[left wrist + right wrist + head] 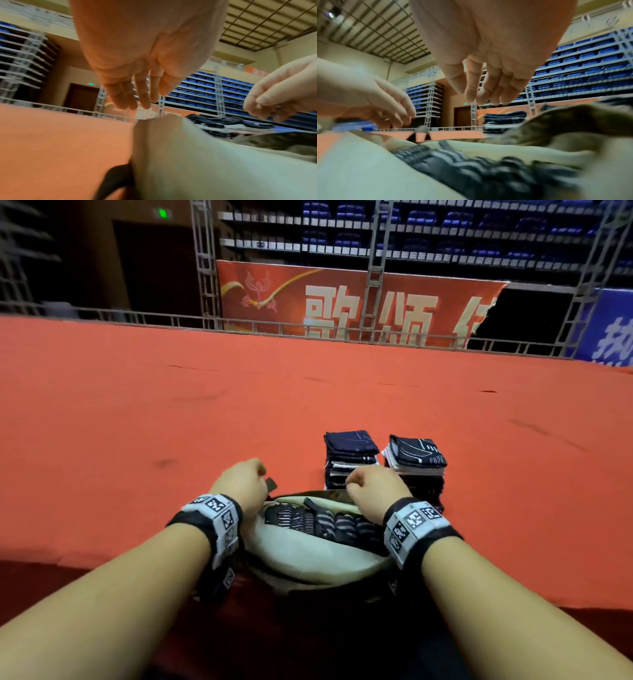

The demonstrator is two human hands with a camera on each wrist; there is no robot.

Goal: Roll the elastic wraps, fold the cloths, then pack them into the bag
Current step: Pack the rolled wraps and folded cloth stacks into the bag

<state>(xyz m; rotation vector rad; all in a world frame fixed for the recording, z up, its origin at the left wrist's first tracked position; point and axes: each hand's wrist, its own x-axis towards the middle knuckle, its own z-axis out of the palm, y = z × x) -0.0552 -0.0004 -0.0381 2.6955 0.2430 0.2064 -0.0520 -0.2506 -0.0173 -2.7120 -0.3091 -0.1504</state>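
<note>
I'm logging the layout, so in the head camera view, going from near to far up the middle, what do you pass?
Open bag with striped rolled wraps inside → two stacks of folded cloths → bare red floor covering → metal railing → red banner → blue seat rows.

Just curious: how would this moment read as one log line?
bag: open, rolled wraps inside | cloth stacks: two, behind bag | left hand, right hand: empty, above bag

Empty hands (481,75) above open bag (368,169)

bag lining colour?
Pale cream, nearly off-white; the bag shows it best in the head view.
</note>
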